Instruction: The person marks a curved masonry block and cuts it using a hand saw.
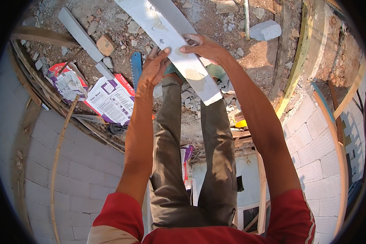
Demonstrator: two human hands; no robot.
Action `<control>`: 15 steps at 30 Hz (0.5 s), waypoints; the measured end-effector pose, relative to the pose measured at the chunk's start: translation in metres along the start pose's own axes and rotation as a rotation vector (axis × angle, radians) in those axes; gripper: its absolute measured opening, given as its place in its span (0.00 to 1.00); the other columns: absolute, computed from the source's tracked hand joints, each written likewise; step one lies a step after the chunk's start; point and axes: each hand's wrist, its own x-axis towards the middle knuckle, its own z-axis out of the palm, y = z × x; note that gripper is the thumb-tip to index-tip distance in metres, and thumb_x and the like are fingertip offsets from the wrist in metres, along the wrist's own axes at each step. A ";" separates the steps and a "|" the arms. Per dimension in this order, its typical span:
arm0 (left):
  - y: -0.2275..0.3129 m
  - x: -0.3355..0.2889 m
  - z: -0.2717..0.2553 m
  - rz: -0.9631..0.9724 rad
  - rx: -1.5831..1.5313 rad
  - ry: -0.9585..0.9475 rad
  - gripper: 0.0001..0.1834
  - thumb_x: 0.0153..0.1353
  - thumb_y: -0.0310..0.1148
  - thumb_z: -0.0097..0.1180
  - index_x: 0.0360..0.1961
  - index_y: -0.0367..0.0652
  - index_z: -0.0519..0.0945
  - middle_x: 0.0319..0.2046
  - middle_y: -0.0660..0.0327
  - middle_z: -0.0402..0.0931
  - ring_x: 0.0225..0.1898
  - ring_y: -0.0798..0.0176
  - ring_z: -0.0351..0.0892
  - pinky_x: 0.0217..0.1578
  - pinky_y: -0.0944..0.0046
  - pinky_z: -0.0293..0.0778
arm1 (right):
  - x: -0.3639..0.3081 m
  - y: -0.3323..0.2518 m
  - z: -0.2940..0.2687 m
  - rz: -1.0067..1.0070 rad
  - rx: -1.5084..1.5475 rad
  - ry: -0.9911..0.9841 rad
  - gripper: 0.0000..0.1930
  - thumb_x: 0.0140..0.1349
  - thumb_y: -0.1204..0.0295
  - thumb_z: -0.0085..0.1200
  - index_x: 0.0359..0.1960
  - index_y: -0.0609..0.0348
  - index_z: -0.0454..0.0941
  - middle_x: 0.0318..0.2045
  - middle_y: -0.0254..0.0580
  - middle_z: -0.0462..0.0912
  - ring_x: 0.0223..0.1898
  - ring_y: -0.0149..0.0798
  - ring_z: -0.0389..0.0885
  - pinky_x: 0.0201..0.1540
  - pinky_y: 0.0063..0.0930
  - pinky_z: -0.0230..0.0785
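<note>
A long, narrow strip of white aerated concrete block [183, 61] slants from the top of the view down toward my legs, its surface pitted and chipped. My left hand [155, 65] grips its left edge, with the thumb up against the face. On the opposite edge my right hand [205, 49] is closed round it, thumb on top. Behind the strip, a greyer block face [177, 16] shows at the top; whether it is a separate piece I cannot tell. A blue saw blade [136, 67] with a toothed edge lies just left of my left hand.
Rubble and stones cover the ground. Left are a block strip [80, 34], a brick piece [105, 44] and torn paper bags [112, 99]. A block chunk [265, 30] lies at the right. Grey block walls [89, 179] and timber [301, 61] flank me.
</note>
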 end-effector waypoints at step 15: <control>0.107 -0.044 0.045 0.413 2.170 0.116 0.41 0.44 0.38 0.70 0.62 0.46 0.67 0.59 0.53 0.67 0.60 0.50 0.66 0.63 0.42 0.51 | 0.018 -0.090 -0.022 -0.194 -1.056 -0.209 0.39 0.43 0.59 0.68 0.61 0.50 0.69 0.53 0.48 0.76 0.51 0.48 0.77 0.55 0.36 0.68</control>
